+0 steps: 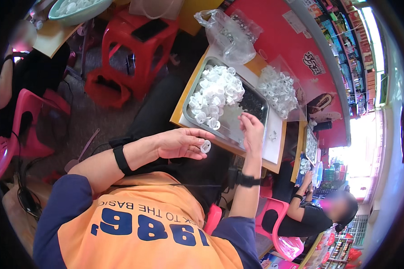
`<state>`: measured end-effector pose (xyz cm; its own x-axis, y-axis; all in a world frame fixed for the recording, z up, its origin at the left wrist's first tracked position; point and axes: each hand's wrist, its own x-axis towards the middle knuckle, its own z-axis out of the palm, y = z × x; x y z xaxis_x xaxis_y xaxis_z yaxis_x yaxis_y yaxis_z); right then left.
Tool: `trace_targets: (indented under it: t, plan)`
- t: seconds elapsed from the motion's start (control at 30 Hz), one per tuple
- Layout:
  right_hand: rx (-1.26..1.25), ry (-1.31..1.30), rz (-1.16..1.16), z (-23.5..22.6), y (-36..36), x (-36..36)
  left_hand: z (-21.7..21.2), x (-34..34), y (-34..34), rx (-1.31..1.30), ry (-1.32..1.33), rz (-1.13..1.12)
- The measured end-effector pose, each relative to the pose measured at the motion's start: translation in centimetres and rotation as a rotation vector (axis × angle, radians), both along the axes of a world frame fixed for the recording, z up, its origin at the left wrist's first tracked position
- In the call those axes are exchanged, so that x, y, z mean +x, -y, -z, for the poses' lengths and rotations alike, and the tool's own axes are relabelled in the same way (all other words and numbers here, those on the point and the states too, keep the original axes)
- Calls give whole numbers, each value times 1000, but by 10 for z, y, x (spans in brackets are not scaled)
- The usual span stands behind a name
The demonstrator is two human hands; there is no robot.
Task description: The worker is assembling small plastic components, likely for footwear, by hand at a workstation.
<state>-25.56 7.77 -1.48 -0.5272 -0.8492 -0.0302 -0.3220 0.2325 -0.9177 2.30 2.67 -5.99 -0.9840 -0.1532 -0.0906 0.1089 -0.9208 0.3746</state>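
Note:
Between the fingertips of my left hand is a small round cap of whitish clear plastic, held in front of the tray's near edge. My right hand hangs over the near right part of the metal tray, its thumb and fingertips pinched together. Whatever is in that pinch, if anything, is too small to make out. A heap of similar white plastic caps fills the left and far part of the tray. Small dark pieces lie spread along its right side.
Right of the tray stands a clear container of translucent plastic parts. A clear plastic bag of small pieces sits behind. A red stool carries a black phone. Co-workers sit at far left and right, the right one on a pink chair.

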Motion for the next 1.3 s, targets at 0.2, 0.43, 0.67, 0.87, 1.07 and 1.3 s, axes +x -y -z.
trace_targets:
  t: [0.2,0.43,0.67,0.87,1.07,1.3]
  plan:
    - [-284,990,-45,-18,-68,56,-8,2,-6,-12,3,26]
    - [-341,986,-76,-28,-100,95,-10,1,-10,-1,12,3]
    - [-368,658,-54,-36,-105,118,-12,1,-12,31,7,5]
    - [-359,497,-5,-42,-105,130,-15,2,-12,33,7,1]
    - [-393,500,25,-35,-106,128,-14,2,-11,15,-5,6]
    - [-383,689,-7,-26,-105,122,-14,2,-13,11,-21,18]
